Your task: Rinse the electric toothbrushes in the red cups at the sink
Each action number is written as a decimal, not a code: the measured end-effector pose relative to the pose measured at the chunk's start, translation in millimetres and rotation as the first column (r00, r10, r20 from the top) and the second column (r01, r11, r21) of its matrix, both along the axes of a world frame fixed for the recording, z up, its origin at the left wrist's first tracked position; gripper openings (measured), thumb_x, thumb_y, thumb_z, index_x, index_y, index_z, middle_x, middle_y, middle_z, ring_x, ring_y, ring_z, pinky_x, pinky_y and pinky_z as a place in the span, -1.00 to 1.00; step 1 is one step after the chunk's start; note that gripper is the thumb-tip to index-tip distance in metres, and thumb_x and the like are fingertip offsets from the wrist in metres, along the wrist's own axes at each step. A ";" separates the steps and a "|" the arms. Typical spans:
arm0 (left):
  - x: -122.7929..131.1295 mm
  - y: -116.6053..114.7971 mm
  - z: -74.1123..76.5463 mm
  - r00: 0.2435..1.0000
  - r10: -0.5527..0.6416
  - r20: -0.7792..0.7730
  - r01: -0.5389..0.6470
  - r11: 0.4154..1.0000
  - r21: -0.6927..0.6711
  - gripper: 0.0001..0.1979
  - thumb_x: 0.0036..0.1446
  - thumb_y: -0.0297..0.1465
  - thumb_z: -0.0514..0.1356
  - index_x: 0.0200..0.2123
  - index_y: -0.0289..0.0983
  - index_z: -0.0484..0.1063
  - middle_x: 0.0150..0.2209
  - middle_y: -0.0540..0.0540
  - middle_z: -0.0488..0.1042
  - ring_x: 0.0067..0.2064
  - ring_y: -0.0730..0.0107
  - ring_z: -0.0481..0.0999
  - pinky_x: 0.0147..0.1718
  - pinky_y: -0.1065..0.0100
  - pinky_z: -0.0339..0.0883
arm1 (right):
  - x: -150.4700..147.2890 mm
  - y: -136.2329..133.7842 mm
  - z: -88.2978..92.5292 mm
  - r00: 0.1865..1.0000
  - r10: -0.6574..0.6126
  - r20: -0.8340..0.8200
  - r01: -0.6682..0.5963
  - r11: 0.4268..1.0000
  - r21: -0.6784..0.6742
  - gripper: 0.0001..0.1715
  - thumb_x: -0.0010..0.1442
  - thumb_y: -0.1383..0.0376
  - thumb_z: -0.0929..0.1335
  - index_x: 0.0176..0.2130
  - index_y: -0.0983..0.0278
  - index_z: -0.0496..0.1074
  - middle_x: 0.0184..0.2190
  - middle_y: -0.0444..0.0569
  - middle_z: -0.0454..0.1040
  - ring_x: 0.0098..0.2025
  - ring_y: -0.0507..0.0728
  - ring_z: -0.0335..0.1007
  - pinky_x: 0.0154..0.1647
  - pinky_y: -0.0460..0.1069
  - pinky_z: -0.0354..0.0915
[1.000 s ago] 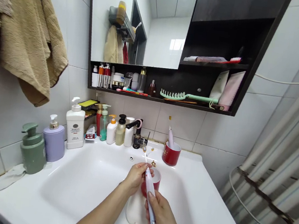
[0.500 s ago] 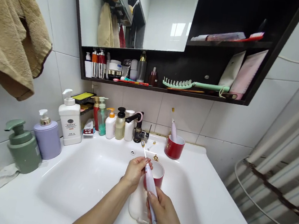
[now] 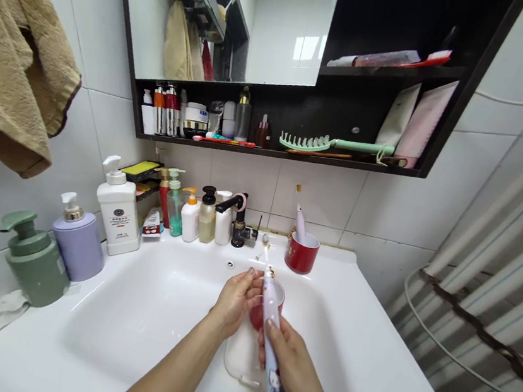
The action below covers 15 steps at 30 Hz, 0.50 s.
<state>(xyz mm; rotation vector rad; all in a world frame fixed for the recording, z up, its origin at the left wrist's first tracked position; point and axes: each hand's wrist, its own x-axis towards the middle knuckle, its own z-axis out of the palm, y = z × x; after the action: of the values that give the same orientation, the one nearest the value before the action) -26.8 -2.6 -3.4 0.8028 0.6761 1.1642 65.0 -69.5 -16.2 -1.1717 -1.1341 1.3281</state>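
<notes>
My right hand (image 3: 287, 352) is wrapped round the handle of an electric toothbrush (image 3: 273, 305), pale pink shading to blue with a cartoon figure low down. The brush points up and away from me, its slim white neck and head over the sink's back ledge. Just left of the neck is my left hand (image 3: 235, 301), thumb and fingers apart and holding nothing; whether a fingertip touches the brush I cannot tell. Behind the brush, partly hidden, a red cup (image 3: 258, 318) with a white inside stands in the white sink (image 3: 152, 310), by a pale, clear-edged tray (image 3: 242, 352).
Another red cup (image 3: 302, 255) on the ledge holds a second toothbrush (image 3: 301, 223). A black faucet (image 3: 239, 222) stands left of it. Several pump bottles (image 3: 119, 213) line the left and back rim. A dark cabinet (image 3: 342, 161) with a mirror overhangs the back.
My left fingers have let go of the toothbrush neck and opened. The toothbrush has swung to the right and turned in my right hand, showing its cartoon figure.
</notes>
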 end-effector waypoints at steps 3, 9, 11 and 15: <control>1.5 4.1 -9.1 0.974 0.086 -0.208 -0.061 0.990 0.124 -0.78 -0.16 -0.33 0.05 -0.42 -0.35 0.27 -0.49 -0.09 0.35 -0.46 0.48 0.34 -0.44 0.41 0.19 | 12.2 18.8 11.2 0.990 -0.133 -0.051 0.138 0.984 0.117 -0.73 -0.07 0.11 0.17 -0.51 0.28 0.19 -0.68 -0.22 0.21 -0.65 -0.07 0.09 -0.64 -0.15 0.07; 6.5 3.9 -28.2 0.672 0.410 -0.616 0.030 0.817 0.576 -0.86 -0.18 -0.49 0.00 -0.46 -0.29 0.29 -0.42 -0.07 0.33 -0.36 0.44 0.29 -0.33 0.39 0.13 | 24.2 77.2 25.2 0.959 -0.266 -0.097 0.283 0.916 0.285 -0.73 -0.14 0.17 0.24 -0.38 0.25 0.19 -0.56 -0.18 0.26 -0.51 -0.02 0.19 -0.54 -0.15 0.13; 8.9 2.1 -32.1 0.544 0.489 -0.681 0.141 0.747 0.649 -0.82 -0.19 -0.52 -0.01 -0.44 -0.27 0.29 -0.39 -0.06 0.32 -0.32 0.42 0.26 -0.31 0.38 0.11 | 24.4 90.2 23.2 0.956 -0.279 -0.093 0.295 0.910 0.293 -0.69 -0.12 0.15 0.20 -0.33 0.26 0.15 -0.49 -0.12 0.29 -0.48 0.00 0.22 -0.55 -0.13 0.15; 14.7 3.7 -39.6 0.352 0.526 -0.774 0.315 0.712 0.627 -0.77 -0.22 -0.55 -0.03 -0.41 -0.26 0.29 -0.36 -0.05 0.31 -0.28 0.38 0.22 -0.28 0.37 0.08 | 26.0 102.5 10.8 0.960 -0.278 -0.032 0.275 0.917 0.288 -0.65 -0.09 0.14 0.17 -0.29 0.27 0.12 -0.44 -0.08 0.32 -0.51 0.00 0.24 -0.56 -0.10 0.17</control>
<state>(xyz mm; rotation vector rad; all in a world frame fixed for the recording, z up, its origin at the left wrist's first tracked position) -12.1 1.1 -43.0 2.2753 1.2867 0.9759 91.0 33.0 -5.4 -1.0750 -1.0819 0.9065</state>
